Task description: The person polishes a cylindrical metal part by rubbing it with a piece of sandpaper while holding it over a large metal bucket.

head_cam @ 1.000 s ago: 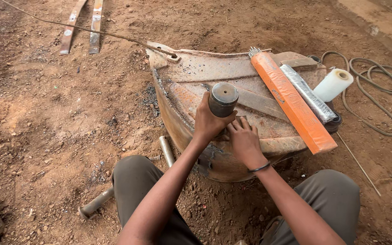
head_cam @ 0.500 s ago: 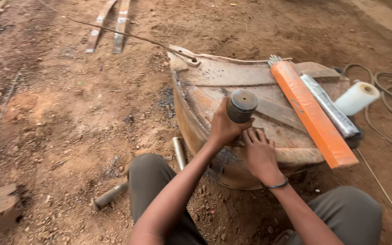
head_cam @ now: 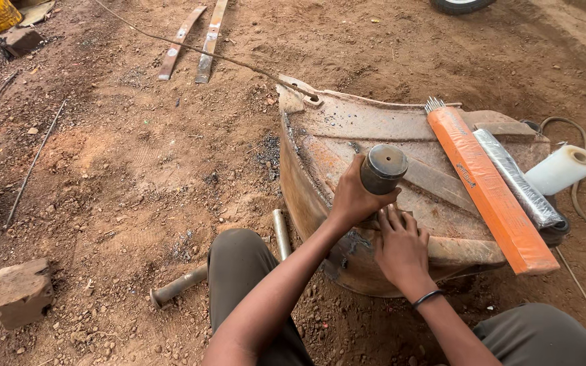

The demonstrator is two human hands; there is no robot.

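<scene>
Hands on rusty metal shell
Left hand [head_cam: 354, 200] grips a steel cylinder [head_cam: 382, 169]; right hand [head_cam: 401, 245] lies open, flat on the shell [head_cam: 347, 125].

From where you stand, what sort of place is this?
Probably an outdoor metal repair or welding yard: bare dirt ground, a big rusty metal part with an orange pack of rods on it, and metal strips lying about.

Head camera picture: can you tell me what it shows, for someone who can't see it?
A person's left hand holds a short metal cylinder over a rusty curved metal shell on red dirt, while the right hand lies flat on the shell. A long orange box, a silver packet and a white roll lie beside them.
</scene>
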